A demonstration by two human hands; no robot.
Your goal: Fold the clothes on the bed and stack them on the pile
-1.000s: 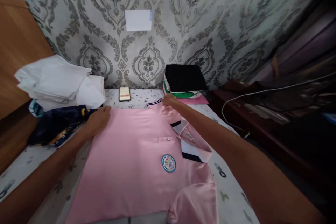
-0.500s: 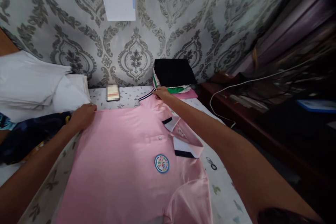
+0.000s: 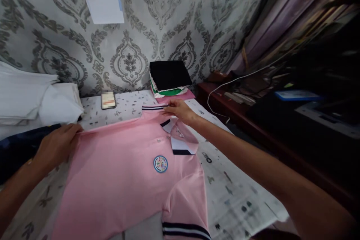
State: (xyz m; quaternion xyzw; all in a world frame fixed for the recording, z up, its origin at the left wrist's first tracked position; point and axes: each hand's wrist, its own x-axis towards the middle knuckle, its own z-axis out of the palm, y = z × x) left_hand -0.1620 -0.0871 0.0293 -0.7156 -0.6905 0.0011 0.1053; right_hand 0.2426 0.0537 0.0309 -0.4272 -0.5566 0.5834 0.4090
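Observation:
A pink polo shirt point(image 3: 115, 172) lies spread on a patterned white sheet point(image 3: 233, 191), its collar to the right and a round badge on the chest. The far hem corner is gripped by my left hand point(image 3: 60, 140), whose fingertips are partly hidden. My right hand point(image 3: 180, 110) pinches the far sleeve at its dark striped cuff. Between the two hands the shirt's far edge is drawn fairly straight. The near sleeve, with a matching striped cuff, rests toward the front.
White folded cloths point(image 3: 25, 93) and a dark garment point(image 3: 25, 144) lie at left. By the wall are a small blurred box point(image 3: 108, 100) and a stack of folded clothes topped with black point(image 3: 170, 75). A white cable point(image 3: 239, 78) crosses the dark red furniture point(image 3: 239, 108) at right.
My right hand has turned the far sleeve's cuff to lie straighter, and the shirt has shifted toward me. My left hand still holds the hem corner. The view has swung right.

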